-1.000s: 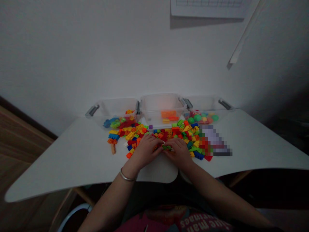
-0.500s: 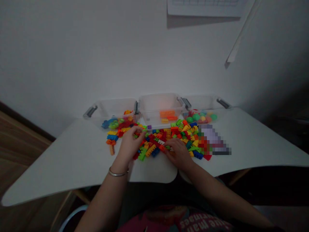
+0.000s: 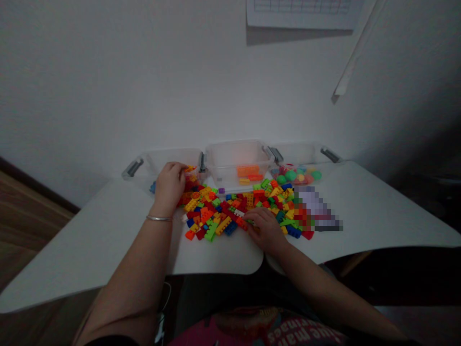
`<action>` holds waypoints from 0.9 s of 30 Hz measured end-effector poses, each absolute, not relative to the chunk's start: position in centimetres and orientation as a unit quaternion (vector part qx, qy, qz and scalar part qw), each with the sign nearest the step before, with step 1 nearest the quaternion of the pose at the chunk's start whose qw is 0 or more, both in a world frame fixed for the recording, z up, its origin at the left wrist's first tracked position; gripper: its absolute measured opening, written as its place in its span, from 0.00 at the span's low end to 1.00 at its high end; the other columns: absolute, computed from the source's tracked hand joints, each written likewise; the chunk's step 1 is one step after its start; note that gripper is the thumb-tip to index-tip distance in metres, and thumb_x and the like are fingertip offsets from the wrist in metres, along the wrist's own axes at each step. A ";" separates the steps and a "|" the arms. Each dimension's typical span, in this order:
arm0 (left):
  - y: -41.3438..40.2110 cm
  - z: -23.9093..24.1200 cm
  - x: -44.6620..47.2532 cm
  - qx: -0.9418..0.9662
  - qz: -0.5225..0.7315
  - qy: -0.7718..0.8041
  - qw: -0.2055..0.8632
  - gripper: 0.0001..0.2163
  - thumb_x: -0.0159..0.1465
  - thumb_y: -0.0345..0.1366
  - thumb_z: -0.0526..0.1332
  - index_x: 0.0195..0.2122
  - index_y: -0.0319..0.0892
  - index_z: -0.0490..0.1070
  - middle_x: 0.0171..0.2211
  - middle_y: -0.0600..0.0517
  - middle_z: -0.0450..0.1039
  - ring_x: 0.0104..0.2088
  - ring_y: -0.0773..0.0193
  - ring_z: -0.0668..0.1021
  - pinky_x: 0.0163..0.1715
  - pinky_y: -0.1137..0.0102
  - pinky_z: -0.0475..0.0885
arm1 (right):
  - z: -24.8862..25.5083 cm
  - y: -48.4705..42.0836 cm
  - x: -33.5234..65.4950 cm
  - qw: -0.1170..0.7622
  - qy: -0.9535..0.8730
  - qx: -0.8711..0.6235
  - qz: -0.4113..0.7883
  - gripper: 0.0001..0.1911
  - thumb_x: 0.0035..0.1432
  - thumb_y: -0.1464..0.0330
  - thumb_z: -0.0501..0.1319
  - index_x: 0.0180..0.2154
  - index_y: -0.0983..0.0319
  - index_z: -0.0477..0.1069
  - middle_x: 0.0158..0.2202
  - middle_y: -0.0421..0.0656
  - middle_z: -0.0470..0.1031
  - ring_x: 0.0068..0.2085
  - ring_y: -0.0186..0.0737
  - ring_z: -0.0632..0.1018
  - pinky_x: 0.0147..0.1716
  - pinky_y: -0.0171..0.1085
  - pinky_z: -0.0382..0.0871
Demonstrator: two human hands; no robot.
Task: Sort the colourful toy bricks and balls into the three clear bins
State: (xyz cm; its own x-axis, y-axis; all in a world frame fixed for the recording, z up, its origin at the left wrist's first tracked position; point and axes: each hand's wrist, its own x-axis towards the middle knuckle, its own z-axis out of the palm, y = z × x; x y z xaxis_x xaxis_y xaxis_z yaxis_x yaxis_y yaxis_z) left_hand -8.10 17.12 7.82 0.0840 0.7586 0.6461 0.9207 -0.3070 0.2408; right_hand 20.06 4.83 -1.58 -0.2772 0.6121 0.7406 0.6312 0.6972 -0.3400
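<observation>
So the two hands are well apart here. The left hand (image 3: 170, 185), with a silver bangle (image 3: 159, 219) on its wrist, is out over the front of the left bin (image 3: 160, 156), fingertips near some orange and yellow pieces (image 3: 190, 169) by the bin's right side. The right hand (image 3: 265, 228) sits low at the near side of the brick pile (image 3: 216, 218), fingers curled in against some red and white bricks (image 3: 239, 213). It's pretty dim and soft, so I can't tell whether either hand is actually gripping a piece.

The pile itself is a big multicolored spread across the middle of the white table (image 3: 221, 257), just short of the rounded near corner. Along the far edge there's a row of three clear bins: mixed toys on the left, orange and yellow bricks (image 3: 248, 171) in the middle bin (image 3: 234, 153), colored balls (image 3: 291, 175) in the right bin (image 3: 298, 151). A pixelated item (image 3: 320, 206) lies toward the table's right side, just beside the pile.
</observation>
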 end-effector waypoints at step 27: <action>11.9 7.3 -5.3 -0.743 -0.252 -0.609 0.113 0.28 0.63 0.42 0.57 0.64 0.45 0.57 0.65 0.39 0.56 0.62 0.42 0.63 0.61 0.38 0.47 | -1.5 4.8 20.2 0.442 -0.805 -0.396 0.010 0.09 0.56 0.76 0.58 0.39 0.59 0.71 0.38 0.45 0.77 0.40 0.43 0.76 0.43 0.45 0.72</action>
